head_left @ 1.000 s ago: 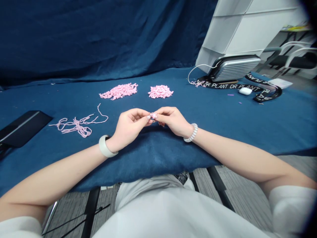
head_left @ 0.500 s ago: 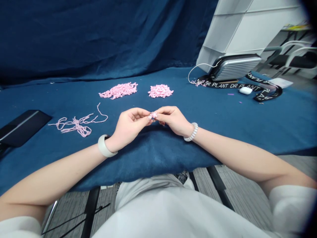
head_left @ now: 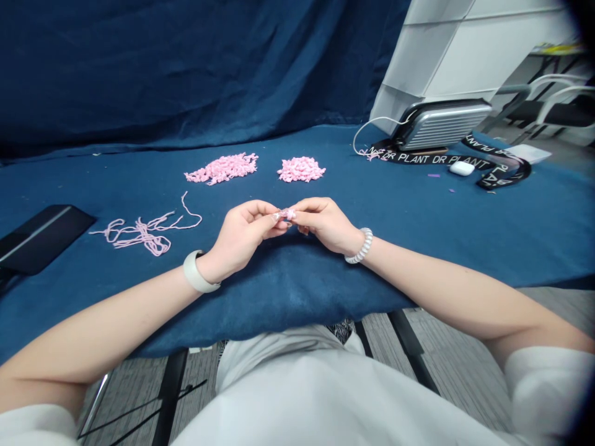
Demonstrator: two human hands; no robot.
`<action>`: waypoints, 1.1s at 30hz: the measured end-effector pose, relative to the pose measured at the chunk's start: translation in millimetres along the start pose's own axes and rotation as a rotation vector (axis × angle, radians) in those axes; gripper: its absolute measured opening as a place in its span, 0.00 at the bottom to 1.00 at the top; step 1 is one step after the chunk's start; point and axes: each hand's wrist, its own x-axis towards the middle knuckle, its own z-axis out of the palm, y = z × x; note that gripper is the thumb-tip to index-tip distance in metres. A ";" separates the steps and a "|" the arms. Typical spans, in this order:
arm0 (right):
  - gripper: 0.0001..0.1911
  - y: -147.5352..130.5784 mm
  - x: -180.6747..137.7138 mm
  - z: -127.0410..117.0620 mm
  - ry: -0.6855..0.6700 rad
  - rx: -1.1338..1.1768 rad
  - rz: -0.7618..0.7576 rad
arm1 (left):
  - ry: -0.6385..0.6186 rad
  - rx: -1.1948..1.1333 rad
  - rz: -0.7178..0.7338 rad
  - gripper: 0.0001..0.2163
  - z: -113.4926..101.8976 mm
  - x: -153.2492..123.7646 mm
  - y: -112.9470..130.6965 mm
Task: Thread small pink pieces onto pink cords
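A short bit of pink yarn (head_left: pixel 290 214) is pinched between my two hands, just above the front part of the table. My left hand (head_left: pixel 246 234) grips it with thumb and forefinger, the other fingers curled beneath. From the other side my right hand (head_left: pixel 325 224) closes thumb and forefinger on the same bit, fingertips nearly touching the left ones. Most of the yarn is hidden by the fingers. Beyond the hands lie a long heap of small pink yarn pieces (head_left: pixel 224 168) and a rounder heap (head_left: pixel 301 169). Loose pink yarn strands (head_left: pixel 145 234) lie left of my left hand.
A black flat object (head_left: pixel 44 238) rests at the left on the blue-covered table (head_left: pixel 395 229). At the back right stand a silver ribbed case (head_left: pixel 449 126), a black lettered strap (head_left: pixel 413 159) and a small white case (head_left: pixel 462 168). Blue cloth hangs behind.
The fingertips have shifted slightly, and the pink yarn between them shows a little differently, with a gap at the left fingertips. The heaps and loose strands have stayed put.
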 end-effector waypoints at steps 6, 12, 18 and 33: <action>0.10 -3.7 -0.8 -0.7 0.010 -0.037 0.000 | -0.018 -0.054 -0.038 0.05 0.4 0.5 2.0; 0.10 -6.4 0.2 -5.1 -0.022 -0.115 -0.060 | -0.010 -0.079 -0.068 0.03 -1.8 1.9 2.3; 0.10 -6.8 1.7 -8.1 -0.024 -0.111 -0.058 | -0.007 -0.099 -0.093 0.03 -3.5 2.6 1.8; 0.12 -6.4 0.4 -7.6 -0.038 -0.214 -0.037 | -0.002 0.154 -0.053 0.08 -4.0 3.0 -3.2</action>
